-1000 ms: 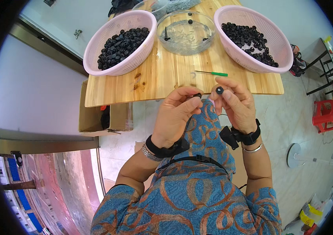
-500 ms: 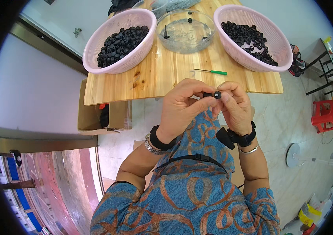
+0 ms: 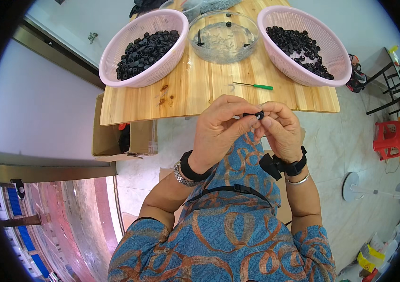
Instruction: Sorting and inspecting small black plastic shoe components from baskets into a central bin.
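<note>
Just past the front edge of the wooden table (image 3: pixel 200 101), both hands come together around a small black plastic part (image 3: pixel 260 114) with a pale spot on it. My left hand (image 3: pixel 221 131) is closed, thumb and fingers pinching the part from its left. My right hand (image 3: pixel 282 127) has its thumb and fingertips closed at the part's right side. Fingers hide much of the part, so its full shape cannot be made out. A screwdriver (image 3: pixel 262 87) with a green handle lies on the table just beyond the hands.
Two pink baskets (image 3: pixel 108 58) (image 3: pixel 343 63) of small black parts flank a clear round tray (image 3: pixel 219 61) holding small clear pieces and a few black ones. A cardboard box (image 3: pixel 99 136) sits below the table's left. A red stool (image 3: pixel 388 136) stands at the right.
The black part has turned slightly between the fingertips, and the left fingertips now sit closer to its pale spot. Both hands stay in nearly the same place.
</note>
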A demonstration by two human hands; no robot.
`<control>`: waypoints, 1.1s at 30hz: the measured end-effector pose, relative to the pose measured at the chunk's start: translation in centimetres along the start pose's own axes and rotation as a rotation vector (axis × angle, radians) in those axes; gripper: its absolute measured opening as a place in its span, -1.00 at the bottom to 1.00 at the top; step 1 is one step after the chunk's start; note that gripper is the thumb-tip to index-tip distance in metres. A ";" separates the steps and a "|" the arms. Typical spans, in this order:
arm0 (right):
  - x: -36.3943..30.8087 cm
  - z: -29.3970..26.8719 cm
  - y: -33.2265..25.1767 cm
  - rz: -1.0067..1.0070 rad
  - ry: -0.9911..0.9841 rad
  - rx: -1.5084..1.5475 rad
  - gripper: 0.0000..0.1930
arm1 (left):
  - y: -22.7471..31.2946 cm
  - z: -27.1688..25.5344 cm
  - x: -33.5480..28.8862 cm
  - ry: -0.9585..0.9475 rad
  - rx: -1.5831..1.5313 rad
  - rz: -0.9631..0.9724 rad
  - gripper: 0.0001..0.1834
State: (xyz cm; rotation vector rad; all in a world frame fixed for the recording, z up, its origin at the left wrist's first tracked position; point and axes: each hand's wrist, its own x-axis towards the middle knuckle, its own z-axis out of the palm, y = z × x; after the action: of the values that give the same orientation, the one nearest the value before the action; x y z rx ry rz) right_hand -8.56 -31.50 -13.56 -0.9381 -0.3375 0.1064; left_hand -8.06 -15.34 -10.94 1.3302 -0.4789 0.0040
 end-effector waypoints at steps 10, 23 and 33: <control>0.1 0.2 0.5 -0.111 0.014 -0.134 -0.77 | 0.2 -0.1 -0.1 0.011 -0.045 -0.053 -0.79; -0.5 -0.3 -0.1 0.046 -0.105 -0.013 -0.78 | 0.5 -0.6 -0.2 -0.107 0.048 -0.040 -0.74; -0.7 0.0 0.2 0.066 -0.094 0.033 -0.77 | 0.2 -0.8 -0.6 -0.090 0.121 -0.002 -0.75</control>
State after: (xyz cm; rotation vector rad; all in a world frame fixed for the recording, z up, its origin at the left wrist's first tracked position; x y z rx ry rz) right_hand -9.24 -31.58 -13.90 -0.9131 -0.3909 0.2165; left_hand -8.42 -14.38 -11.09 1.4537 -0.5607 -0.0290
